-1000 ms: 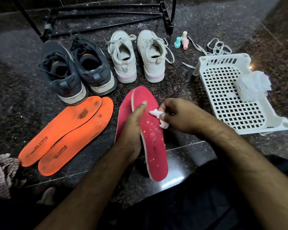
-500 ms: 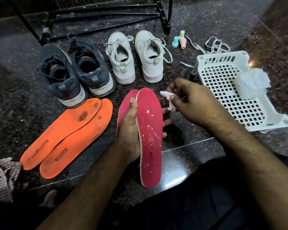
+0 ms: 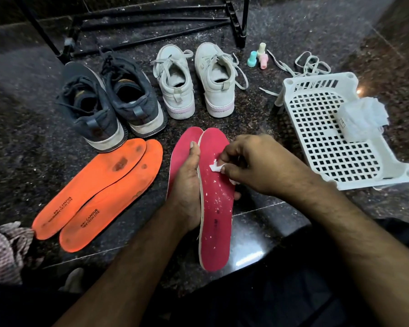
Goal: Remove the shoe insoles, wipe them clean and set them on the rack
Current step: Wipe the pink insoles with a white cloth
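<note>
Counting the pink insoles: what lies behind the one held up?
A second pink insole lies behind the held pink insole, its toe end showing beside the left hand. Its lower part is covered by that hand and the front insole, so its condition there cannot be seen.

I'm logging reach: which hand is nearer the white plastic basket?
Right. The right hand wipes just beside the white basket; the left hand sits farther away, behind the pink insole.
</note>
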A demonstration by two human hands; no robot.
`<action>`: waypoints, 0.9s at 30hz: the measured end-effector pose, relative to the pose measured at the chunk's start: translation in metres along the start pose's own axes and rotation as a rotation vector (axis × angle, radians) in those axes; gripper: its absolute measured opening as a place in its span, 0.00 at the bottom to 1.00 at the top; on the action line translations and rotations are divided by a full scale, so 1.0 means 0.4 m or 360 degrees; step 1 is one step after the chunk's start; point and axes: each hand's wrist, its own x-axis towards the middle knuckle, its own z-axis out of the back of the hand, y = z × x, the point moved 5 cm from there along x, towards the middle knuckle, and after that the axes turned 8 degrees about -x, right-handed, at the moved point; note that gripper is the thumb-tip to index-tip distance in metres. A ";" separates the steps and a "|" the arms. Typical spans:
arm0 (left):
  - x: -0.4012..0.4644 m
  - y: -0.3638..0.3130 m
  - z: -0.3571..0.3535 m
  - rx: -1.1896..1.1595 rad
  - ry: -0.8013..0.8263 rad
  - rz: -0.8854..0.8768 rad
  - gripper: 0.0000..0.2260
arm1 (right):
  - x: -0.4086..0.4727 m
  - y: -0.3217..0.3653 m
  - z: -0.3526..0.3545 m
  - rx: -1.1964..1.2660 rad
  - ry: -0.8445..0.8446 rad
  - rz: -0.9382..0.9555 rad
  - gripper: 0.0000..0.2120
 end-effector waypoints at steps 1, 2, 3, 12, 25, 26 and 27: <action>-0.003 0.002 -0.002 0.0028 0.0005 0.0020 0.35 | 0.001 0.001 -0.003 -0.0022 0.0028 0.0011 0.03; -0.008 0.003 -0.006 0.0056 0.0007 0.0042 0.34 | 0.002 0.001 -0.005 -0.0032 0.0045 0.0016 0.03; -0.012 0.005 -0.007 0.0087 0.0013 0.0060 0.34 | 0.003 0.001 -0.004 -0.0033 0.0045 0.0016 0.03; -0.024 0.027 -0.028 0.0217 0.0133 0.0161 0.35 | 0.021 -0.066 0.060 -0.0043 -0.0523 -0.0299 0.04; -0.016 0.016 -0.022 0.0128 0.0081 0.0120 0.32 | 0.008 -0.037 0.014 0.0147 -0.0193 -0.0335 0.01; -0.018 0.017 -0.021 0.0167 0.0088 0.0128 0.34 | 0.008 -0.052 0.030 0.0135 -0.0314 -0.0400 0.02; -0.019 0.016 -0.021 0.0201 0.0090 0.0129 0.35 | 0.009 -0.061 0.040 0.0133 -0.0393 -0.0443 0.02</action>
